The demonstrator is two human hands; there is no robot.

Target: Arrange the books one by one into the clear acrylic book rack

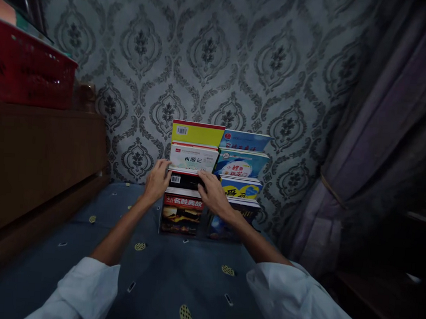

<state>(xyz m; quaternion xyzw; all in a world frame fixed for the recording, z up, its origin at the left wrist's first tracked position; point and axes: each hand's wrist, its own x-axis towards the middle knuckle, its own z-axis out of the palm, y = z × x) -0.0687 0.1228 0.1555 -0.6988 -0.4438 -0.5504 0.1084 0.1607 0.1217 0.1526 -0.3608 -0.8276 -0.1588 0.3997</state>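
Observation:
In the head view, two columns of books stand in rising rows against the wall. My left hand (157,180) is closed at the left edge of a black book (186,181) with a white barcode label. Closed over that book's upper right part is my right hand (214,192), its thumb in front. Behind the black book stands a white book (193,158) with Chinese characters, and behind that a yellow one (200,134). A dark book with a red title band (182,214) stands in front. My right forearm partly covers a dark blue book (218,228).
Blue books (247,141) and a teal book (254,163) fill the right column, with a blue-yellow book (251,188) below. At left, a red basket (30,66) sits on a wooden cabinet (41,162). A tied curtain (375,132) hangs right. Patterned dark cloth (160,282) covers the surface.

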